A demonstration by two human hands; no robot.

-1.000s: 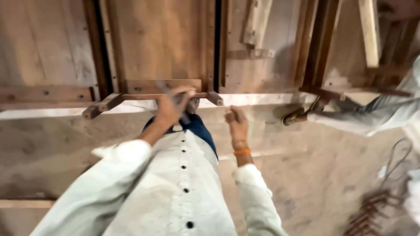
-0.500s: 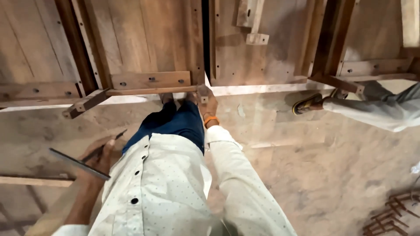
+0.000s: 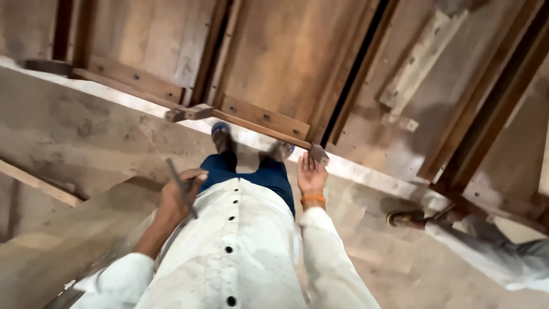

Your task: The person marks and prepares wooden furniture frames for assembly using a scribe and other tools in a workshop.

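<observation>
The thin dark metal rod in the left hand is partly covered by the fingers, and its lower end is lost against the white buttoned shirt. The right hand shows only its back; whether it touches the brown wooden frame piece at 12 o'clock cannot be told. At 4 o'clock, another person's pale-trousered leg is cut off by the right edge

Across the upper frame, the wooden panels look matt and dusty, with dark screw heads. The thin rod at centre left looks like dull grey metal. The shirt is soft pale cloth; the floor is rough and dusty.
</observation>
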